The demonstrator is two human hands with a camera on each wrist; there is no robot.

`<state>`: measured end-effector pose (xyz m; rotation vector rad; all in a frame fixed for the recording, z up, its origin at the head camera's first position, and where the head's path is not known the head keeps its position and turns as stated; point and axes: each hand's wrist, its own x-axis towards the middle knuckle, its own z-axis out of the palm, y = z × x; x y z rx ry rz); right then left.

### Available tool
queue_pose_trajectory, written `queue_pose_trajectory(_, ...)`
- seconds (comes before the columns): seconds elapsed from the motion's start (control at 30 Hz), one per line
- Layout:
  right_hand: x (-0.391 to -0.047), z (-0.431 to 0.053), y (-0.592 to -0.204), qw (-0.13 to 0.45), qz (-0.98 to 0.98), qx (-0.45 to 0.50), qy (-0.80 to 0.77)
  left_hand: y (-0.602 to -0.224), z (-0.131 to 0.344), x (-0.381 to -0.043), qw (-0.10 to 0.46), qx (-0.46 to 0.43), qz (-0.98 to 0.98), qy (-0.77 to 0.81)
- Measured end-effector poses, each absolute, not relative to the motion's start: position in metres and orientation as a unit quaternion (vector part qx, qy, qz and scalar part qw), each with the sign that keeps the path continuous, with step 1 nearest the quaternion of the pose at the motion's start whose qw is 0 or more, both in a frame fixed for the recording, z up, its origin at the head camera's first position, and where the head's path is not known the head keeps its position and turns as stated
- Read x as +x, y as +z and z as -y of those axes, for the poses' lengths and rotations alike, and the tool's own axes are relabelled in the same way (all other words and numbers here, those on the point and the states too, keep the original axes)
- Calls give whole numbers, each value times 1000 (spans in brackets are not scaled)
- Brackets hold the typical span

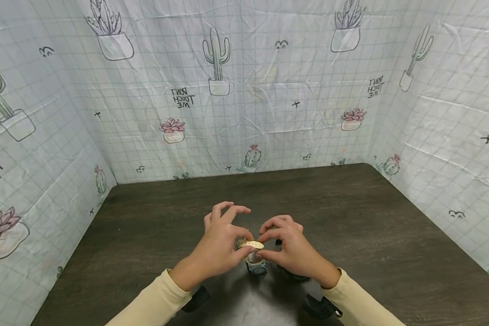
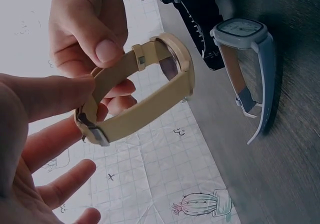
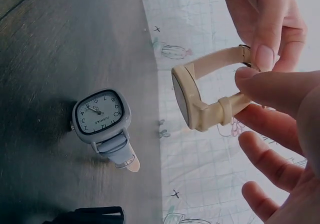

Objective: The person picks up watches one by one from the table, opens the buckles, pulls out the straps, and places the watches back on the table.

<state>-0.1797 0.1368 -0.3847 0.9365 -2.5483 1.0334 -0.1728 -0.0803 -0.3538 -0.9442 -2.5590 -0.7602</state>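
Note:
Both hands hold a cream-yellow wristwatch (image 1: 250,245) above the table. Its strap (image 2: 150,111) forms a loop, and the round case (image 3: 186,96) faces away from the fingers. My left hand (image 1: 220,246) pinches the strap's buckle end between thumb and index finger, its other fingers spread. From the opposite side, the thumb and fingertips of my right hand (image 1: 290,246) pinch the strap where its two ends meet. Below on the table sits a pale blue-grey watch (image 3: 100,113) with a squarish dial, its strap (image 2: 267,79) hanging unfastened in a curve.
A black watch (image 2: 195,19) lies beside the blue-grey one, partly behind my right hand in the head view. The dark wooden table (image 1: 167,213) ends at a white curtain (image 1: 269,104) printed with cacti. Black bands (image 1: 319,307) circle the wrists.

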Motion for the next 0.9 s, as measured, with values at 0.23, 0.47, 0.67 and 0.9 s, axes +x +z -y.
queue_pose_trajectory(0.23, -179, -137, -382, 127, 870, 322, 351, -354, 80, -172, 153, -319, 896, -267)
queue_pose_trajectory(0.47, -179, -142, -384, 130, 875, 319, 341, -356, 88, -172, 150, -298, 900, -279)
queue_pose_trajectory(0.67, -179, -144, -385, 131, 876, 318, 339, -358, 91, -172, 147, -298, 898, -289)
queue_pose_trajectory(0.9, -179, -142, -383, 98, 882, 311, 342, -358, 89, -173, 180, -315, 888, -284)
